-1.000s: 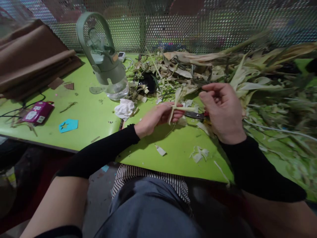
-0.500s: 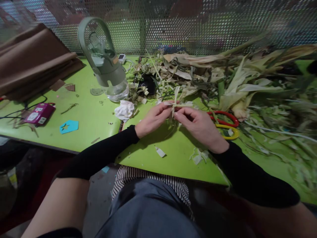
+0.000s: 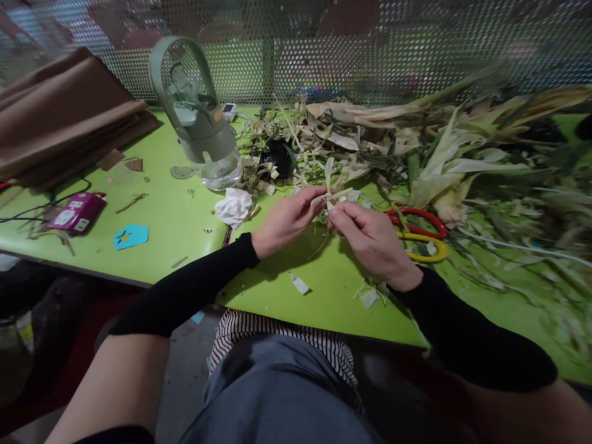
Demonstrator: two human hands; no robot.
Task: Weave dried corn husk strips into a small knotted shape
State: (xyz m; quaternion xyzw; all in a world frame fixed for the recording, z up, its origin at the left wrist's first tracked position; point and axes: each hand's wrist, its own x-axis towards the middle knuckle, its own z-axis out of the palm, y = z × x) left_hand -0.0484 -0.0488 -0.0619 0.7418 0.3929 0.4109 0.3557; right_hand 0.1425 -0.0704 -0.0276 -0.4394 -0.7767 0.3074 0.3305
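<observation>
Between my two hands is a small cross-shaped piece of pale corn husk strips, one strip standing up and another running sideways. My left hand pinches it from the left, thumb and fingers together. From the right, my right hand grips its lower part between thumb and fingers; the fingertips partly cover the crossing. Just right of my right hand lie scissors with a red and a yellow handle. Husk scraps lie on the green table below my hands.
A water bottle and crumpled tissue stand left of my hands. A heap of corn husks lines the back, before a perforated screen. At left are a purple power socket, blue paper cutout and brown sheets.
My right hand has turned slightly, its thumb and fingers now closer together at the lower part of the husk strips. The left hand keeps its pinch. The view has shifted a little.
</observation>
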